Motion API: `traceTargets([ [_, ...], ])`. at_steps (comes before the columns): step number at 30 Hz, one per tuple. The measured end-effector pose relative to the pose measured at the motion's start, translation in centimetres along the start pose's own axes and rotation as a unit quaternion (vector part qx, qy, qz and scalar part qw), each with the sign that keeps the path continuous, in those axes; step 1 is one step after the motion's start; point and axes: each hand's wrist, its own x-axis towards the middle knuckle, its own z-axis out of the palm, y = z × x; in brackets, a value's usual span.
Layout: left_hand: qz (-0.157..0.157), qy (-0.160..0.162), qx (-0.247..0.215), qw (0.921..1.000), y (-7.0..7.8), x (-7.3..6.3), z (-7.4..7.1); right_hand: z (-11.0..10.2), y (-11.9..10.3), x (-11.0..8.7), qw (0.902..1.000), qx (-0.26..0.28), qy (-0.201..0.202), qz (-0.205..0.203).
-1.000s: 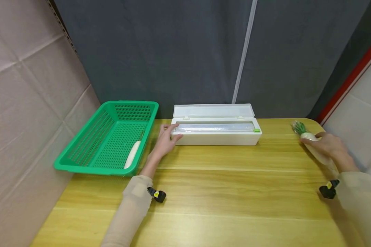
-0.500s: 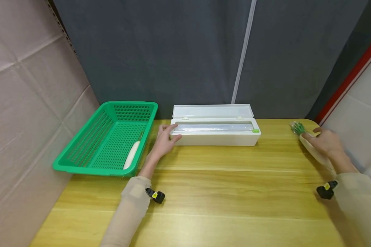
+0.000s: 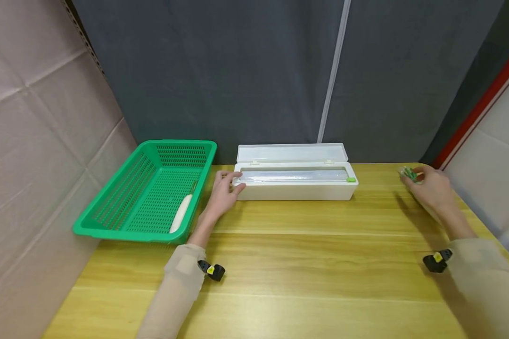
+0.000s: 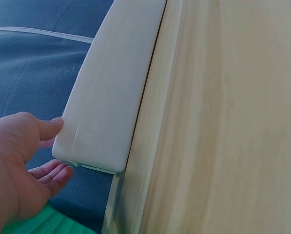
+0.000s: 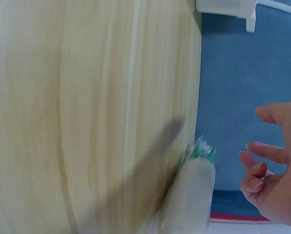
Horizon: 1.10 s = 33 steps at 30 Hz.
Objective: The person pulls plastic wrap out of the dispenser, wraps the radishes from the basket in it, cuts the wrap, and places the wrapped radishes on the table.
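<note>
A long white box (image 3: pixel 297 192) with its lid raised holds a roll of clear film (image 3: pixel 294 175). My left hand (image 3: pixel 222 193) is at its left end, thumb and fingertips right at the corner, fingers loosely bent. On the far right lies a white radish (image 5: pixel 190 195) wrapped in clear film, its green leaf stubs (image 3: pixel 409 174) towards the back. My right hand (image 3: pixel 434 190) is over it, hiding most of it in the head view. The right wrist view has the right hand's fingers spread loosely apart from the radish, with nothing between them.
A green plastic basket (image 3: pixel 131 235) stands at the left, with another white radish (image 3: pixel 180 214) inside it. A green slider (image 3: pixel 351 180) sits at the box's right end. A dark curtain (image 3: pixel 220 80) hangs behind the wooden table (image 3: pixel 305 273).
My right hand has let go of the wrapped radish and shifted left and back over its leaf end. The left hand has drawn slightly left along the box's end.
</note>
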Motion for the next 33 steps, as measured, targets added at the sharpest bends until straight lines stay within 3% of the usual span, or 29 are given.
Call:
traceTargets([
  [16, 0.049, 0.04, 0.023, 0.9977, -0.2, 0.2, 0.2, 2.5, -4.8, 0.2, 0.9929, 0.023, 0.053, -0.104],
  [25, 0.09, 0.052, 0.037, 0.994, -0.1, 0.4, 0.6, 4.0, -7.7, 0.2, 0.9914, 0.035, 0.036, -0.121],
  [33, 0.099, 0.055, 0.035, 0.993, 0.1, 0.6, 0.9, 5.0, -10.1, 0.2, 0.9845, 0.046, 0.034, -0.166],
])
